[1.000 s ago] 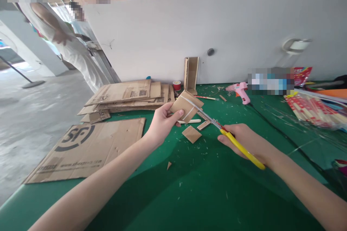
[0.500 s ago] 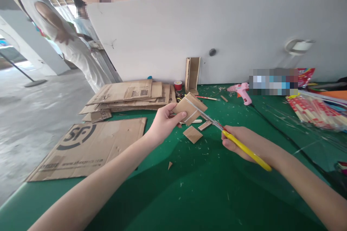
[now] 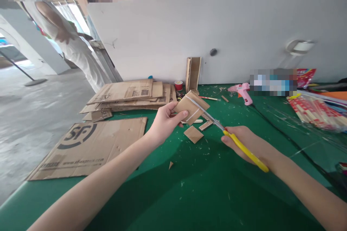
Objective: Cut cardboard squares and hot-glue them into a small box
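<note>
My left hand pinches a small brown cardboard piece marked with white lines and holds it above the green table. My right hand is closed round the yellow handles of a pair of scissors. The scissor blades reach into the right side of the cardboard piece. Beneath it on the table lie a small cardboard square, a narrow cardboard strip and a white stick.
A large flat cardboard sheet and a stack of flattened boxes lie at left. A pink glue gun, a red spool, an upright cardboard piece and packed chopsticks sit along the white partition. People stand beyond it.
The cardboard piece and the scissors have shifted slightly to the right and up together. The blades stay in the cardboard and both grips are unchanged.
</note>
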Motion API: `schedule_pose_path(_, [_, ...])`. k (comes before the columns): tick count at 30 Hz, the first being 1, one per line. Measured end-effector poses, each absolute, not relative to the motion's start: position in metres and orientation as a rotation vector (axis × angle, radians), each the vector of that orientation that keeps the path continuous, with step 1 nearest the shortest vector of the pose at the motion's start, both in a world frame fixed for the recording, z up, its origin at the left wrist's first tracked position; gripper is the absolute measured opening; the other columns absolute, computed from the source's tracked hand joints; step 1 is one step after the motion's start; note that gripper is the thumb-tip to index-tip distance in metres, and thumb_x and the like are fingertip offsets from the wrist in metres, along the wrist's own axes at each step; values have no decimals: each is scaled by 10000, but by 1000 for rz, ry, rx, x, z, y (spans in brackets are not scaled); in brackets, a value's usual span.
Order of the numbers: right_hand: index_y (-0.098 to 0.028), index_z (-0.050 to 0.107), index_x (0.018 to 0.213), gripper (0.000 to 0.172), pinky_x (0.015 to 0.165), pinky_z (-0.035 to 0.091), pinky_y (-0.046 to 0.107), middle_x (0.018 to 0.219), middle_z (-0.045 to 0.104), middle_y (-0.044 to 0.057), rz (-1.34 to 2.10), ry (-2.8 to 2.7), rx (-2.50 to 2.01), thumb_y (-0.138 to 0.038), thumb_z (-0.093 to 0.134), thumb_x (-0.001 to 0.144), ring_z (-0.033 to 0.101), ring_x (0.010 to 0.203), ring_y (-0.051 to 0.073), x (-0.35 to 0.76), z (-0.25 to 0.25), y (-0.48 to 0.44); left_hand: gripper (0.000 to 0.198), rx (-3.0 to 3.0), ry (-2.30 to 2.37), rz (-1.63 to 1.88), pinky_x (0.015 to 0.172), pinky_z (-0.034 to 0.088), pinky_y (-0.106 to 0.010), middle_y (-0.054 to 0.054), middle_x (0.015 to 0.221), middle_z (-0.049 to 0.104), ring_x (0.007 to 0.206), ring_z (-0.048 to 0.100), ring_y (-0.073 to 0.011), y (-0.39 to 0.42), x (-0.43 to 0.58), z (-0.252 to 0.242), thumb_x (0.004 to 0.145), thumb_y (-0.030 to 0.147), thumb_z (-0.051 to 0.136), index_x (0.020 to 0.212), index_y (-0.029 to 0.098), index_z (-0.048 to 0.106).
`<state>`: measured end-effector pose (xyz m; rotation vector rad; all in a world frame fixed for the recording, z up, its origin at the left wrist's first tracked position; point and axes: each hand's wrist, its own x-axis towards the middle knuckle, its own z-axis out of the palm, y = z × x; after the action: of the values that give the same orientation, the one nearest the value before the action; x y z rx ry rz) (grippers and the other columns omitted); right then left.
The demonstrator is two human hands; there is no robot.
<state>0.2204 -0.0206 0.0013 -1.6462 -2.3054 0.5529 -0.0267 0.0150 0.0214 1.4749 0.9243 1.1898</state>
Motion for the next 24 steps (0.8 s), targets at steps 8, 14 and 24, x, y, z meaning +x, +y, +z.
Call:
schedule_pose_path(8, [-232,390,719,390,524,360,297,657,541,38,520,-2417,-1575,-584,331,877,499,550,171,226,-5,-18,231,1518,916,1152,496,454,-175,-10,739,600,591,547,-79,17,-29,17,765,309,679,899,134,610])
schedule_pose_path(14, [-230,408,733,399,530,360,299,685,540,42,486,-2400,-1514,-586,317,889,499,562,176,225,-8,-20,220,1539,918,1139,500,463,-183,-9,733,595,600,550,-85,14,-27,19,772,289,662,912,125,614])
schedule_pose_path(24, [-240,369,622,405,514,335,293,587,493,33,420,-2327,-1619,-536,318,893,481,513,166,214,1,-24,235,1488,871,1130,491,443,-185,-6,727,579,614,528,-85,12,-27,23,780,300,654,923,117,620])
